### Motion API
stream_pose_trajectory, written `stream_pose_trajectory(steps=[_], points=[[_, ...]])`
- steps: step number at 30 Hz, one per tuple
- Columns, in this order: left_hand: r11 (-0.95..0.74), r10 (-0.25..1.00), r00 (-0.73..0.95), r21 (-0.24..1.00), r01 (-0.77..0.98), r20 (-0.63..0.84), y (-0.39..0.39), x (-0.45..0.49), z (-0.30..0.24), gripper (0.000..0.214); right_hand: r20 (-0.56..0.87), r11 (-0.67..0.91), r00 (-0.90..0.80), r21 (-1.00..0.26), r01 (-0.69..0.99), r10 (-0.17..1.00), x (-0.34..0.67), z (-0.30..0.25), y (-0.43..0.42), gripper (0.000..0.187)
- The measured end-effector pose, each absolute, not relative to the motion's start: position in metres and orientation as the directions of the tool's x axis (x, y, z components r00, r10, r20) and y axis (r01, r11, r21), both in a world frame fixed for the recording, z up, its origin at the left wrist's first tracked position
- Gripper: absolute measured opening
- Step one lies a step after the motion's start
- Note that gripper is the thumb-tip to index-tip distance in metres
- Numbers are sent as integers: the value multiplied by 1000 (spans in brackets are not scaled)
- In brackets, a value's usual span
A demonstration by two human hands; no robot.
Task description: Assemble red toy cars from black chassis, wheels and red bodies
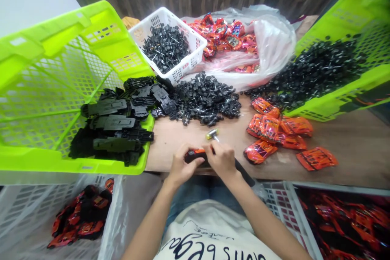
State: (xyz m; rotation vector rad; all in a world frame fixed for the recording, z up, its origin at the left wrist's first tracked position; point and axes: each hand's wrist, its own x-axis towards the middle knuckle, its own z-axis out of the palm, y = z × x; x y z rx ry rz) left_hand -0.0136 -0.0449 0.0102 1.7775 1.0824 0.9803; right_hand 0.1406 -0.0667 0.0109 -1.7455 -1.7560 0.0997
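At the front edge of the table my left hand (183, 164) is closed around one end of a toy car (195, 154) with an orange body and black wheels. My right hand (222, 160) pinches the car's other end, and its fingers hide much of that part. Just beyond my fingers lies a small hammer (212, 133) with a yellowish head. To the right of my right hand, several orange car bodies (265, 128) are piled on the tabletop.
A green crate (118, 166) with black car bases (112, 122) lies left. Black wheel axles (207, 99) are heaped mid-table. Behind stand a white basket (195, 59) and a plastic bag (274, 44) of red bodies. Another green crate (335, 103) holds wheels; boxes of cars sit below.
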Motion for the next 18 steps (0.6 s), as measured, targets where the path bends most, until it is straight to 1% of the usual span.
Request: stream_pose_trajectory(steps=[2, 3, 6, 8, 9, 11, 12, 13, 14, 15, 16, 18], points=[[-201, 960, 244, 941, 272, 134, -52, -8, 13, 22, 388, 48, 119, -393, 918, 914, 139, 13, -55, 46], [-144, 975, 205, 953, 266, 91, -54, -6, 13, 24, 369, 28, 121, -373, 927, 922, 139, 15, -51, 48], [38, 982, 171, 971, 236, -80, -49, -4, 10, 30, 280, -39, 149, -365, 930, 948, 144, 17, -53, 45], [123, 970, 175, 961, 247, -169, -39, -6, 6, 34, 272, -99, 189, -313, 945, 944, 156, 15, -69, 41], [132, 968, 171, 954, 268, -182, -34, -7, 4, 36, 294, -123, 199, -258, 958, 935, 164, 13, -80, 38], [100, 975, 154, 940, 325, -157, -23, -11, 0, 33, 336, -152, 186, -125, 980, 923, 179, 7, -104, 32], [78, 978, 154, 934, 348, -139, -19, -12, -1, 30, 333, -155, 172, -76, 985, 927, 186, 5, -115, 29], [66, 979, 156, 929, 364, -131, -15, -13, -2, 26, 307, -161, 171, -58, 985, 936, 190, 4, -124, 26], [68, 978, 159, 924, 376, -136, -12, -13, -3, 23, 262, -182, 197, -79, 980, 945, 193, 4, -132, 24], [76, 976, 160, 920, 384, -147, -10, -13, -4, 22, 202, -213, 238, -137, 967, 950, 194, 7, -139, 22], [82, 975, 161, 918, 388, -155, -9, -13, -5, 22, 139, -245, 281, -230, 942, 950, 193, 10, -145, 22], [78, 975, 161, 919, 387, -151, -8, -12, -6, 21, 53, -281, 346, -477, 833, 937, 190, 19, -157, 25]])
